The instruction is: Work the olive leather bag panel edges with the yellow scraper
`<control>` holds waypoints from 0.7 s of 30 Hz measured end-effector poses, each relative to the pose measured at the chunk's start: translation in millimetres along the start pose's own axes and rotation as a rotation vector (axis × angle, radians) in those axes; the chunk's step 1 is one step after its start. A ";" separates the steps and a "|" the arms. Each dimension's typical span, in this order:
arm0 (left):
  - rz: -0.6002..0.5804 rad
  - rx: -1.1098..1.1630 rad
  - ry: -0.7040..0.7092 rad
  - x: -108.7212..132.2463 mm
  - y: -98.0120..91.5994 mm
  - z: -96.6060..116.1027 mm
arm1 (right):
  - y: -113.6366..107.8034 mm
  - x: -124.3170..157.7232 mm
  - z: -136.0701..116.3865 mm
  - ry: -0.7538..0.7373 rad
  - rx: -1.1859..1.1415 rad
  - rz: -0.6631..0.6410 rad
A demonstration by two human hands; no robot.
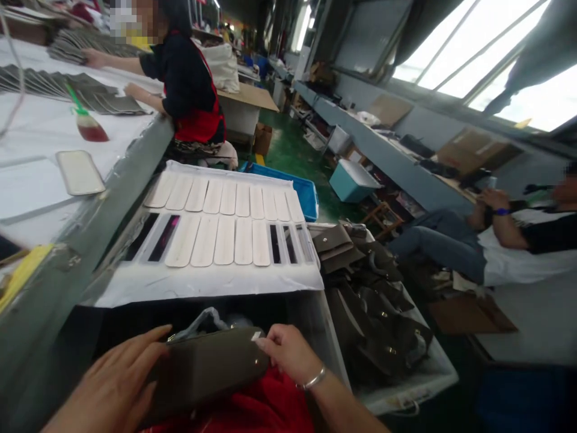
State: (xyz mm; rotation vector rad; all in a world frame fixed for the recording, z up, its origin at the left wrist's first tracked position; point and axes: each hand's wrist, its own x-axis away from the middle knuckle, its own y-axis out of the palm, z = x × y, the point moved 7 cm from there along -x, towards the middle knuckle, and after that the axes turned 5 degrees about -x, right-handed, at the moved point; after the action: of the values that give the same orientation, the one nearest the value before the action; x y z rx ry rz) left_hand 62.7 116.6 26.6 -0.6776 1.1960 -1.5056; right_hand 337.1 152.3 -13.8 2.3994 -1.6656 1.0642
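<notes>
A dark olive handbag (207, 370) lies across my lap, its smooth flat side facing up, with a small metal stud near its right end. My left hand (112, 379) grips the bag's left end, fingers over the far edge and the thumb nearer me. At the right end, my right hand (291, 355) is closed in a pinch on a small white tab (256, 336) at the bag's edge. A strap in pale wrapping (210, 316) shows behind the bag. Red cloth (270, 403) lies beneath it.
Ahead is a white-covered board (202, 288) with rows of cream panels (208, 240). A crate (433, 379) of olive bags stands at right. On the left table (121, 162) is a bottle of red liquid (90, 126). One co-worker (189, 84) works there; another person (518, 234) sits at right.
</notes>
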 end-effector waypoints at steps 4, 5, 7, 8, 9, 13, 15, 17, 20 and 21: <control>-0.075 0.002 0.254 -38.6 27.8 87.5 | -2.5 0.4 -0.1 -0.051 0.006 0.000; -0.103 -0.007 0.270 -44.6 36.9 100.1 | -2.4 0.4 0.5 -0.056 0.002 -0.009; -0.157 -0.027 0.281 -51.4 52.1 113.5 | -1.3 0.6 2.5 -0.060 -0.016 -0.031; -0.180 -0.034 0.272 -52.9 57.2 115.1 | -0.8 0.7 3.4 -0.063 -0.025 -0.039; -0.197 -0.036 0.262 -53.5 60.4 114.7 | -0.3 0.9 4.0 -0.067 -0.028 -0.046; -0.211 -0.012 0.236 -53.2 60.4 109.4 | -1.0 2.2 1.2 -0.109 0.027 -0.034; -0.206 -0.001 0.225 -52.9 59.5 108.3 | -2.8 2.8 -2.5 -0.133 0.075 -0.010; -0.202 0.005 0.214 -52.8 60.3 107.9 | -4.2 3.1 -5.9 -0.144 0.114 0.007; -0.208 0.011 0.194 -54.0 62.8 107.5 | -5.1 2.6 -7.4 -0.135 0.136 0.017; -0.216 0.013 0.185 -54.7 63.7 107.3 | -5.0 2.3 -6.9 -0.129 0.131 0.016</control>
State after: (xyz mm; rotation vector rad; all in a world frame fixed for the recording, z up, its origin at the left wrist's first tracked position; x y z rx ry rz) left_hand 197.0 135.6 13.4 -0.6876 1.2820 -1.7872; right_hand 338.2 155.3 -5.6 2.5929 -1.7069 1.0747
